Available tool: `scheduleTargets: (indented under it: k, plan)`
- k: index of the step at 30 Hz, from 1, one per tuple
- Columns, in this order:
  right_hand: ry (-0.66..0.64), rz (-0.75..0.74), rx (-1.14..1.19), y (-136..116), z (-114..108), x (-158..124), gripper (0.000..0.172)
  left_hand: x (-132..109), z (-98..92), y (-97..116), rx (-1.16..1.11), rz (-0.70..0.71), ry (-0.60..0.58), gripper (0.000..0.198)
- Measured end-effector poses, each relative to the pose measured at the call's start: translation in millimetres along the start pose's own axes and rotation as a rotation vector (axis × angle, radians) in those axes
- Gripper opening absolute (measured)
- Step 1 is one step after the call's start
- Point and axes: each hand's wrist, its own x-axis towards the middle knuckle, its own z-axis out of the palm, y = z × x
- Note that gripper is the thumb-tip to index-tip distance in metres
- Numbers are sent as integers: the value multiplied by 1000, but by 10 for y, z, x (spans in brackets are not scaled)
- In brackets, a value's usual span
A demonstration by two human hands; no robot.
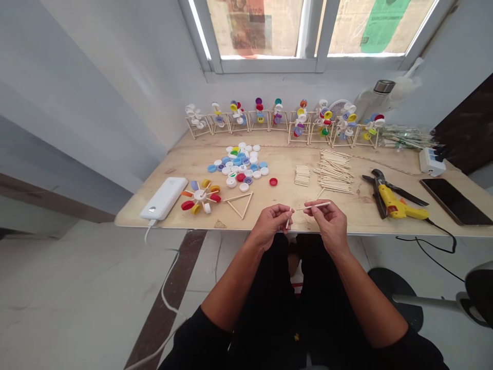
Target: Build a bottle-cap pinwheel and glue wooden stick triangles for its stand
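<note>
At the table's front edge, my left hand (272, 224) pinches a short wooden stick (288, 219), held nearly upright. Close by on the right, my right hand (330, 222) grips a second wooden stick (319, 205) lying almost level, its tip pointing at the first one. Whether the two sticks touch is too small to tell. Left of my hands lies a triangle of sticks (242, 205), and beyond it a wheel of bottle caps (200, 195) on stick spokes. Loose sticks (335, 172) are piled behind my right hand, beside a small stack of shorter sticks (302, 175).
Coloured bottle caps (241, 165) lie heaped mid-table. Several finished cap wheels on stick frames (277, 121) line the wall. A yellow glue gun (400, 205), pliers (375, 180) and a phone (458, 200) are at right; a white power bank (164, 198) sits left.
</note>
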Motion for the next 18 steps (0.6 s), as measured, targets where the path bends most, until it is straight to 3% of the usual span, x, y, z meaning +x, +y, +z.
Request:
scheduleTargets:
  k: [12,18]
  plan:
    - [127,-8,225,19,80,-26,15,-19,12,-6,38,1,-57,27]
    - [173,30,93,120,63,-12,18,-35,17,7,84,36,-48,27]
